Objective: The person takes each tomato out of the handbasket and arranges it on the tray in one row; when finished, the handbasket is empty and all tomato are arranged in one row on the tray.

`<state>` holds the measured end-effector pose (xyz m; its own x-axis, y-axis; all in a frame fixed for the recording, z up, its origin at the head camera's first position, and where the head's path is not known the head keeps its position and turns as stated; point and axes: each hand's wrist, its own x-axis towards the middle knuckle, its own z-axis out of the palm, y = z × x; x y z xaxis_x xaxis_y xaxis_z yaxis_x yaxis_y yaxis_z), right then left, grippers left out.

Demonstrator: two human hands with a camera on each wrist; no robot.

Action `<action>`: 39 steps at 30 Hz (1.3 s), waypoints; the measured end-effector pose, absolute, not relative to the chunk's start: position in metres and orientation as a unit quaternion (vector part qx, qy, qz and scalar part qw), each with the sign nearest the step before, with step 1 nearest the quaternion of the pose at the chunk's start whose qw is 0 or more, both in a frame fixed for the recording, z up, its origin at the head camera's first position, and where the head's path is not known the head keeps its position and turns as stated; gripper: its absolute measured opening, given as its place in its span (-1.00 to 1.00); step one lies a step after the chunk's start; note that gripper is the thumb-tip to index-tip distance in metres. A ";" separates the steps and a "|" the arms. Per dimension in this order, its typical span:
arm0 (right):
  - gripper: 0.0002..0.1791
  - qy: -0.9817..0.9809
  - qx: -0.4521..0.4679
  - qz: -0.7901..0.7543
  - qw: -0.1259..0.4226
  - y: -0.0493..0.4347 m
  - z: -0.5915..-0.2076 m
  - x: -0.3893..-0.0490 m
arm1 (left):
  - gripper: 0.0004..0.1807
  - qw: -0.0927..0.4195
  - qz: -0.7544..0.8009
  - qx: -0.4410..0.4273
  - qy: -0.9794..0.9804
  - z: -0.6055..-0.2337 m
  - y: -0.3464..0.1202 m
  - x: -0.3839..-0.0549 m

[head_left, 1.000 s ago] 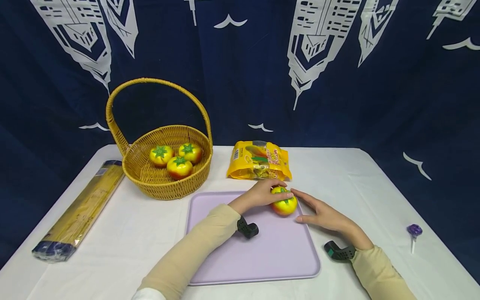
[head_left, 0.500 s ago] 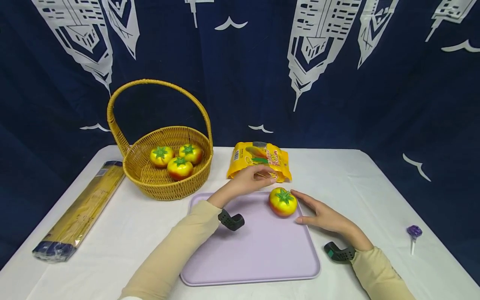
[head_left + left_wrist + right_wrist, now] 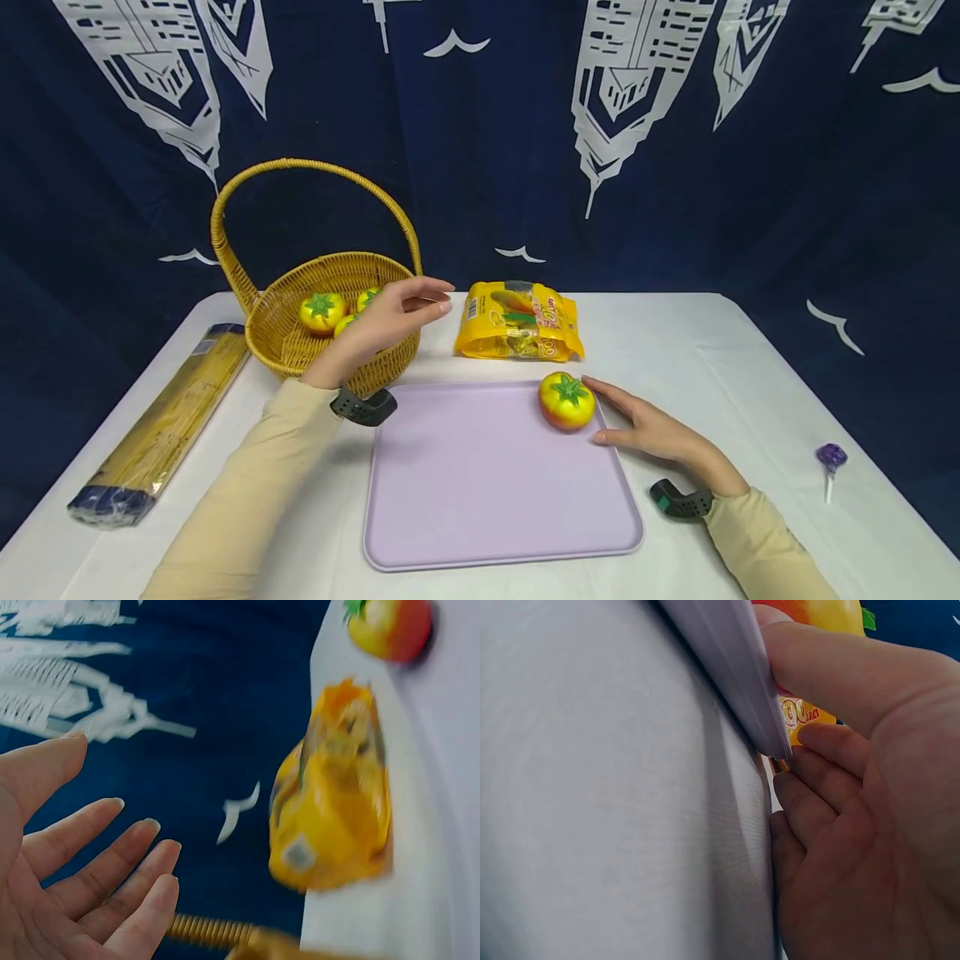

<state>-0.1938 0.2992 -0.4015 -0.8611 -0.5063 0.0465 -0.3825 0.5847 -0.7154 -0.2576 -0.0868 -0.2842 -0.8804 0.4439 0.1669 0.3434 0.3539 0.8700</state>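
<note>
My left hand [image 3: 390,321] hovers over the right side of the wicker basket [image 3: 288,350], fingers relaxed and holding nothing. In the basket lie several yellow-red tomato-like fruits, the leftmost fruit [image 3: 322,312] in plain sight and the others partly hidden behind my hand. Another such tomato [image 3: 567,402] sits on the far right corner of the lilac tray [image 3: 495,492]. Beside it my right hand [image 3: 652,429] rests at the tray's edge, thumb and fingers loosely spread around the corner. The right wrist view shows its fingers close to the tray's rim [image 3: 735,675].
A yellow snack bag [image 3: 517,323] lies behind the tray. On the left stretches a long pack of noodle-like sticks [image 3: 165,417] with blue ends. A purple lollipop [image 3: 831,457] lies far right. A dark blue printed curtain [image 3: 480,150] hangs behind the table.
My left hand has let go of the tomato on the tray and moved left, past the snack bag, to over the basket. My right hand has stayed in place.
</note>
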 end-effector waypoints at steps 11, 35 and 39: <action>-0.13 0.886 -0.251 -0.382 0.081 0.300 -0.402 -0.193 | -0.37 0.033 0.527 0.148 0.836 -0.296 -0.173 -0.265; -0.13 0.889 -0.249 -0.376 0.083 0.301 -0.402 -0.194 | -0.42 0.036 0.530 0.085 0.843 -0.328 -0.196 -0.280; -0.14 0.890 -0.252 -0.372 0.080 0.301 -0.402 -0.194 | -0.46 0.043 0.511 0.098 0.853 -0.327 -0.196 -0.282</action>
<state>-0.1939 0.3010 -0.4020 -0.8604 -0.5076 0.0444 -0.3885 0.5971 -0.7018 -0.2824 -0.1956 -0.3271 -0.9770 0.2114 0.0267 0.1233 0.4589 0.8799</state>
